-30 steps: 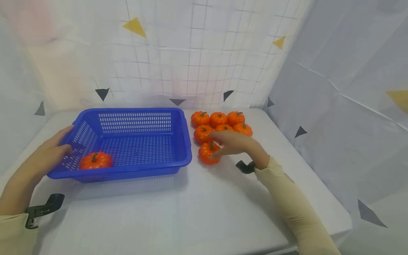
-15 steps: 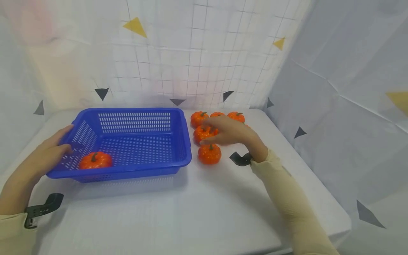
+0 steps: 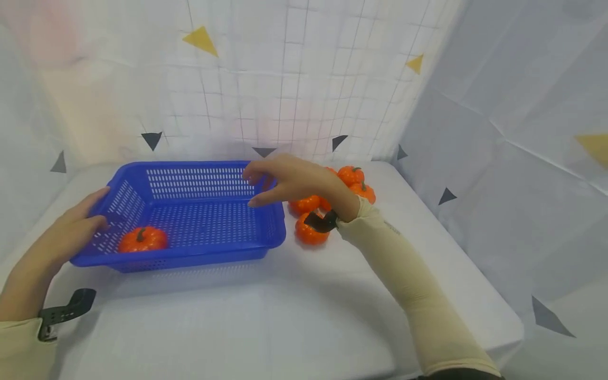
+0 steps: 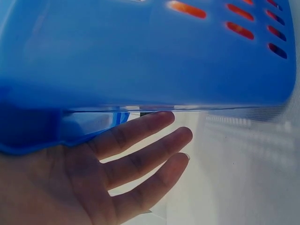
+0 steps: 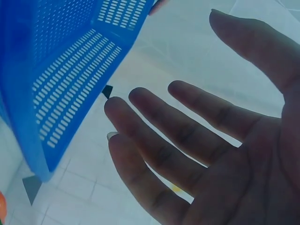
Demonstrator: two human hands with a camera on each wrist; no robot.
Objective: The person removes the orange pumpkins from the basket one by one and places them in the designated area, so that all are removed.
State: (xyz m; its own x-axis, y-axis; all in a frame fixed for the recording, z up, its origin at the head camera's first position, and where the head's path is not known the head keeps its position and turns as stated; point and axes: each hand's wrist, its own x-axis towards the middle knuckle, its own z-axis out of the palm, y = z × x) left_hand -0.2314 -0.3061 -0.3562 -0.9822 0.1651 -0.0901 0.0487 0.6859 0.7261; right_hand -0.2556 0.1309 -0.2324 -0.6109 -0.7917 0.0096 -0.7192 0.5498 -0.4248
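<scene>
A blue plastic basket (image 3: 199, 252) with slotted walls stands on the left of the table. One small orange pumpkin (image 3: 143, 240) with a green stem lies inside at its near left corner. At the basket's left end, my left hand (image 3: 71, 232) holds the rim, thumb over the edge; the left wrist view shows three fingers extended below the blue wall. My right hand (image 3: 296, 179) hangs over the basket's right rim with nothing in it, fingers spread apart in the right wrist view. Behind and below its wrist sit several more pumpkins (image 3: 311, 235), partly hidden by the hand and forearm.
The white table (image 3: 228, 327) has its right edge beyond the pumpkins. A white sheet with grid lines (image 3: 256, 79) hangs close behind it, and a grey-white sheet (image 3: 513, 132) stands along the right side.
My right hand has moved left and upward from over the pumpkins to above the basket's right rim, carrying nothing. The left hand, basket and visible pumpkins have stayed in place.
</scene>
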